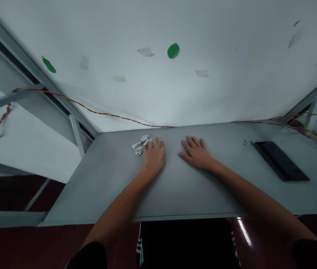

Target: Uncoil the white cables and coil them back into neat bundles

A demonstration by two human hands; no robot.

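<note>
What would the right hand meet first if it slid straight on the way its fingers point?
The right hand looks free across the grey table top until the table's back edge, where a twisted red-and-yellow wire runs along the white wall; depth is hard to judge here.

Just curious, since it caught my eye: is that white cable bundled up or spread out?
Bundled: the white cable lies in tight loops on the grey table, touching the fingers of the left hand.

Our left hand (pixel 154 157) and right hand (pixel 196 153) lie flat, palms down, fingers slightly spread, our bare left forearm (pixel 121 209) and right forearm (pixel 248 190) angling inward.
</note>
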